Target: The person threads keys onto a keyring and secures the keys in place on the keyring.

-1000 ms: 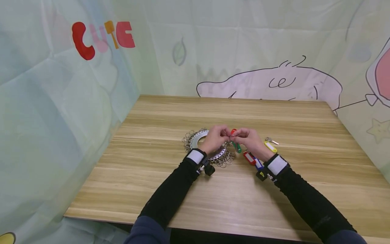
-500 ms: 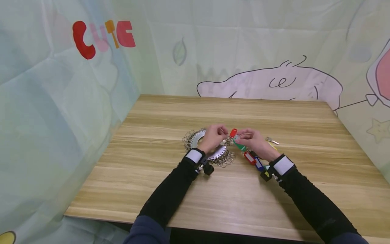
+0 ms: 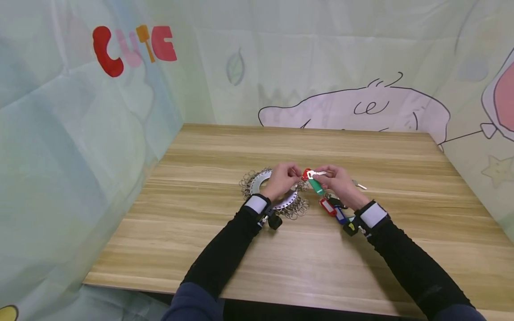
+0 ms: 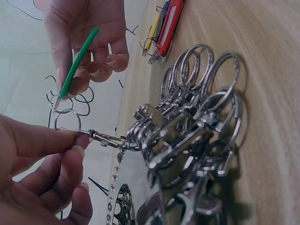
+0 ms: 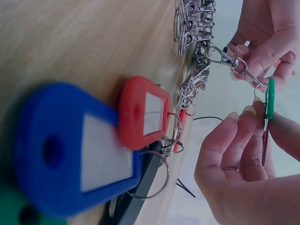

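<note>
My left hand (image 3: 283,180) pinches a split ring (image 4: 79,121) hanging from a snap clasp (image 4: 105,138). That clasp hooks onto the round metal key holder (image 3: 255,185), whose rim carries several more clasps and rings. To the right, my right hand (image 3: 340,183) pinches a silver key (image 3: 314,174) with a green key tag (image 3: 316,187), thumb against fingers. In the left wrist view, the green tag's small ring overlaps the split ring under the left fingertips. Part of the key lies behind the right fingers in the right wrist view.
On the wooden table (image 3: 192,214), a red key tag (image 3: 328,207) and a blue key tag (image 3: 340,215) lie below the right hand. Another red tag (image 3: 306,173) is behind the green one. A loose key (image 3: 360,184) lies right of the right hand.
The right hand has drawn slightly back to the right from the left fingers and turned, bringing the key into view above the green tag. The left hand has barely moved.
</note>
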The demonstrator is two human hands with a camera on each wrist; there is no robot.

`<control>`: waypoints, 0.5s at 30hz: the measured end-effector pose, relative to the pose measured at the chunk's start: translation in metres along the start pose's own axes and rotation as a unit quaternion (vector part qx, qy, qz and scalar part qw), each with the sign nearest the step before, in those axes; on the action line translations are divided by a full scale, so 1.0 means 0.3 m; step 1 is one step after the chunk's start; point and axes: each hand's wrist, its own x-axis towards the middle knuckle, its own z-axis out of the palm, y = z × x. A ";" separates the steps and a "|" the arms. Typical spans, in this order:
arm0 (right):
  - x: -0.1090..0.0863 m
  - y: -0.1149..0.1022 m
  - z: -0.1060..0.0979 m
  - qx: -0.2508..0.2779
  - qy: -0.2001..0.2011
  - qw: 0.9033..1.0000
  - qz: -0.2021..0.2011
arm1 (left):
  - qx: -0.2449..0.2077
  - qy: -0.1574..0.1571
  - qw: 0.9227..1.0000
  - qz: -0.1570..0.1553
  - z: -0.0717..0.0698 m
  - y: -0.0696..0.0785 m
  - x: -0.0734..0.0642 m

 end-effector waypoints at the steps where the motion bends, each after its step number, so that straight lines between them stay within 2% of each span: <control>1: -0.001 0.000 0.001 0.000 -0.001 1.000 0.000 | 0.000 0.000 1.000 0.000 -0.001 -0.001 -0.001; 6: -0.001 -0.002 0.002 -0.015 -0.007 1.000 -0.008 | 0.003 0.001 1.000 -0.004 -0.002 -0.003 -0.007; 10: 0.011 -0.009 -0.001 -0.080 0.005 0.996 -0.039 | 0.024 0.003 1.000 0.015 0.004 -0.005 -0.005; 13: 0.032 -0.015 -0.006 -0.147 0.025 0.986 -0.069 | 0.065 -0.007 0.997 0.038 0.009 -0.004 -0.005; 15: 0.050 -0.016 -0.009 -0.204 0.038 0.974 -0.095 | 0.097 -0.027 0.994 0.046 0.011 -0.001 -0.008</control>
